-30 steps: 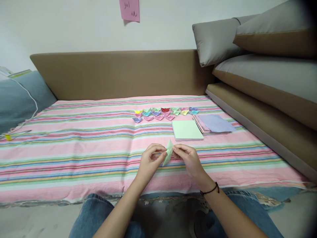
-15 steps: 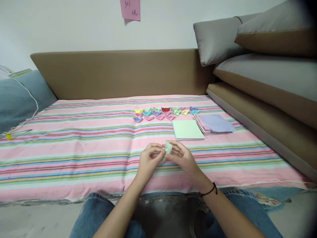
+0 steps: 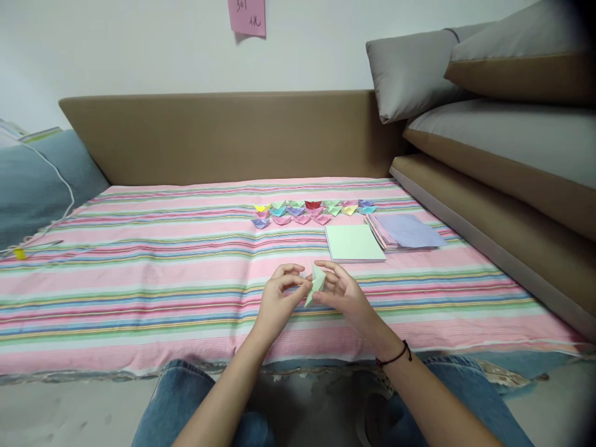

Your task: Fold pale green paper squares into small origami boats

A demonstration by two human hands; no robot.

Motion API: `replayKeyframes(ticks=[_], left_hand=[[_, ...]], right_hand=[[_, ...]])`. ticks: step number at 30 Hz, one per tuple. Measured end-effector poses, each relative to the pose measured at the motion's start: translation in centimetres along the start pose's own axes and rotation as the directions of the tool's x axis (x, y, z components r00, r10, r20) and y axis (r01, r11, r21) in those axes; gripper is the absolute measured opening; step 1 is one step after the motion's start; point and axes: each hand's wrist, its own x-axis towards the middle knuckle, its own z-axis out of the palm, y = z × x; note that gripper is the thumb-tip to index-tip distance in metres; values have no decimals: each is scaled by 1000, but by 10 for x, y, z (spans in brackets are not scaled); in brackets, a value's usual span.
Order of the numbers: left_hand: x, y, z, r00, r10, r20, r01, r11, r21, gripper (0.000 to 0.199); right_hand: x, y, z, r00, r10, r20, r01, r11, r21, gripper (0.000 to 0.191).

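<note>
Between my two hands is a small pale green folded paper boat (image 3: 317, 282), held above the striped cloth (image 3: 153, 279) with its long side running up and down. My left hand (image 3: 283, 297) pinches its left side between thumb and fingertips. From the right, my right hand (image 3: 342, 290) grips it between thumb and fingers; part of the paper is hidden behind the fingers. Just beyond lies a stack of pale green square paper (image 3: 354, 242). Several folded paper boats (image 3: 295, 211) in many colours stand in rows farther back.
A fanned pile of purple and pink paper (image 3: 410, 231) lies beside the green stack. Large grey-brown cushions (image 3: 503, 143) are piled at the right. A brown backrest (image 3: 233, 136) closes off the back. At the left lie a white cable (image 3: 63, 180) and a blue cushion (image 3: 41, 186).
The paper boat has turned slightly, and more of its lower tip shows below my fingers. Both hands stay on it in nearly the same place. The view has shifted a little.
</note>
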Motion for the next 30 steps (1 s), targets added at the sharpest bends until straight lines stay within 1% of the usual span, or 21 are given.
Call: replayKeyframes(ticks=[3,10,15,19,21,23,26,28,30], left_hand=[[0,1,0,1000,-15,0,15,1000,12,12],[1,1,-3,999,-11,-42,11,1000,1,11],[2,1,-6,999,-13,-53,13,1000,-13,12],[2,0,-5,998,-9,-55,8,1000,-11,11],[2,1,-3,997,-35,-67,32,999,-40,10],[2,2,-2,992,-82,-92,75,994,-75,11],[2,5,-1,978,-164,-126,151,982,-111,15],[2,6,0,968,-218,-124,202,970,-134,16],[2,7,2,962,-252,-102,237,961,-139,16]], right_hand=[[0,1,0,1000,-4,-27,4,1000,-15,55],[1,1,-4,999,-10,-47,8,999,-31,54],[2,0,-4,997,17,-74,-19,1000,-24,54],[1,1,-5,997,19,-75,-20,1000,-15,53],[1,0,-5,996,26,-80,-26,1000,-4,51],[0,-2,-4,993,51,-102,-48,998,35,44],[1,-8,-3,978,122,-172,-108,990,89,34],[2,-11,-3,963,175,-206,-159,983,94,33],[2,-13,-3,952,222,-211,-207,974,88,35]])
